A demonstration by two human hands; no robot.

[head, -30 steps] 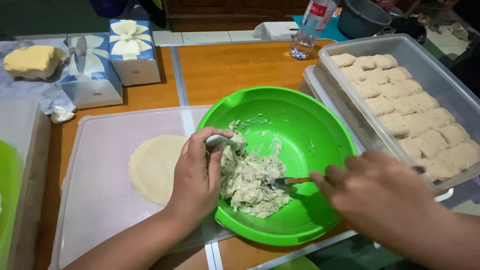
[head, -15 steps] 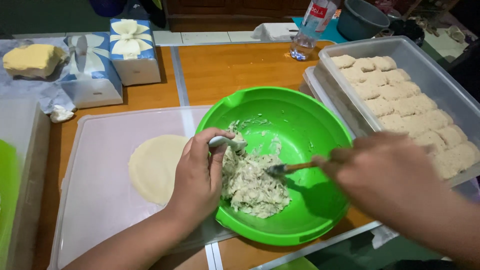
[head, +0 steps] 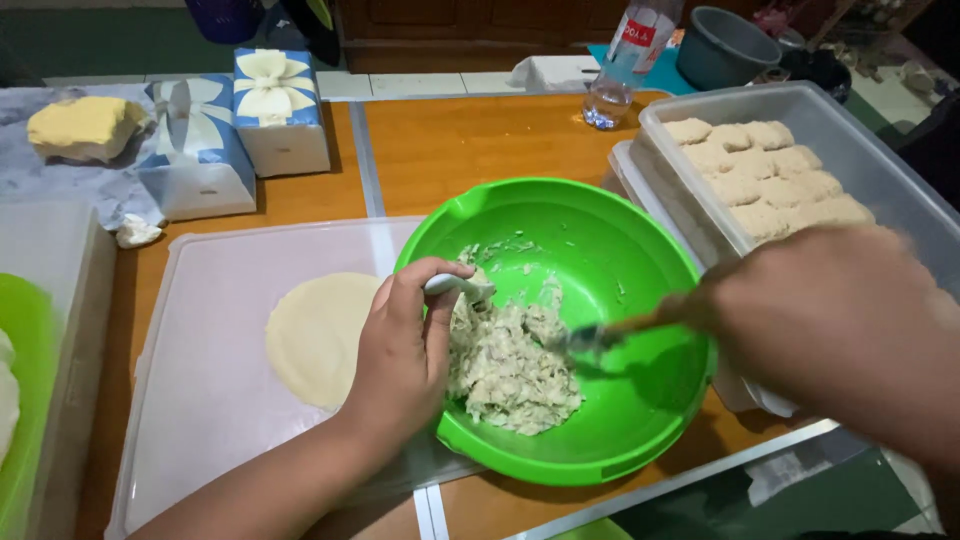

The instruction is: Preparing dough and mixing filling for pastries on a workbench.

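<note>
Left of the left hand (head: pixel 405 350), a pale round dough sheet (head: pixel 318 335) lies flat on a translucent board (head: pixel 210 400) on the desk (head: pixel 470 140). That hand's grip is closed around a white spoon (head: pixel 452 285), its tip touching the shredded pale filling (head: pixel 510 365) inside the green bowl (head: pixel 600 250). Further right, the right hand (head: pixel 835 320) (blurred) has its grip closed on a utensil (head: pixel 600 333) reaching into the filling. Behind it sits a clear tray (head: pixel 860 140) of breaded pieces (head: pixel 765 175).
</note>
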